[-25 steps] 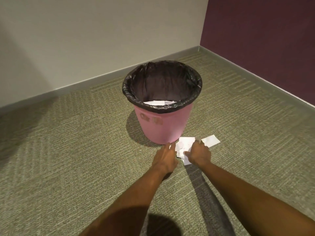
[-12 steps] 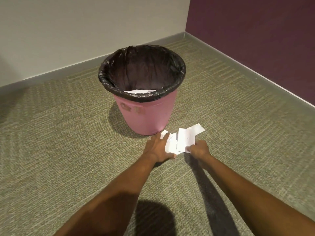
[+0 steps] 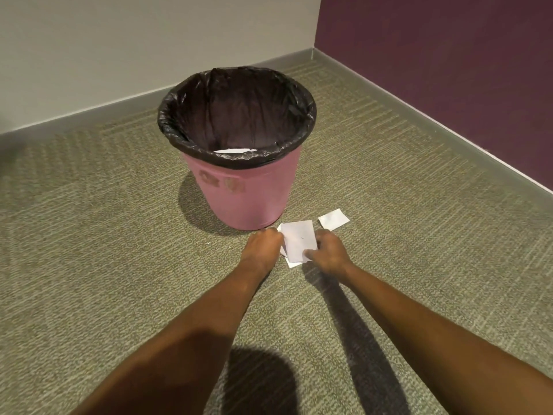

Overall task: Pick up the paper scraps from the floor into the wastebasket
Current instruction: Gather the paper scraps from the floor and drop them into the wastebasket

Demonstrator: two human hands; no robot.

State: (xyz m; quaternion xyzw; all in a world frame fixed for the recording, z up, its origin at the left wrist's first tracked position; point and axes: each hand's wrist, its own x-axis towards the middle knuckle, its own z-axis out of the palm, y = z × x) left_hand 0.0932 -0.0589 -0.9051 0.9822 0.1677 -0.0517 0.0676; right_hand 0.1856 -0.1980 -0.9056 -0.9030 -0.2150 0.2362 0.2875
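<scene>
A pink wastebasket [image 3: 248, 193] with a black liner stands on the carpet; a white scrap [image 3: 235, 150] lies inside it. Just in front of its base lies a small overlapping stack of white paper scraps [image 3: 297, 239]. My left hand [image 3: 261, 248] presses against the stack's left edge, fingers curled. On the stack's right side, my right hand [image 3: 327, 250] pinches its lower right corner between thumb and fingers. One more scrap [image 3: 333, 219] lies alone on the carpet, to the right of the stack and apart from both hands.
Green-grey carpet [image 3: 104, 235] covers the floor. A beige wall [image 3: 119, 55] with a grey baseboard runs behind the basket, and a purple wall [image 3: 449, 70] closes the corner on the right.
The separate scraps between my hands have been pushed together into one stack. Both hands closed in on it. The view shifted slightly, so the basket sits lower and more central.
</scene>
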